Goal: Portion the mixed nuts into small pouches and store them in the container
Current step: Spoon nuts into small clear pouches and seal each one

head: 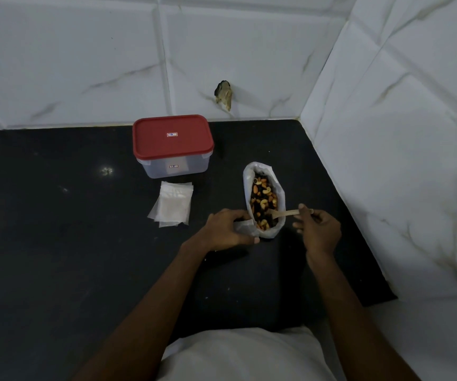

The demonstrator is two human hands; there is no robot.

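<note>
Spilling looks like the big risk tbh: a small pouch [245,226] is gripped by the left hand [226,231] right against the open bag [248,177] of mixed nuts [263,199], and a wooden spoon [285,213] dug into them is pinched by the right hand [319,229]. If the floppy pouch mouth is missed, nuts could get scattered on the counter [84,243].

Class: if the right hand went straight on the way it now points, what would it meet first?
Probably the open bag of mixed nuts: the right hand points left along its wooden spoon, whose tip is already inside. Depth is hard to judge.
</note>
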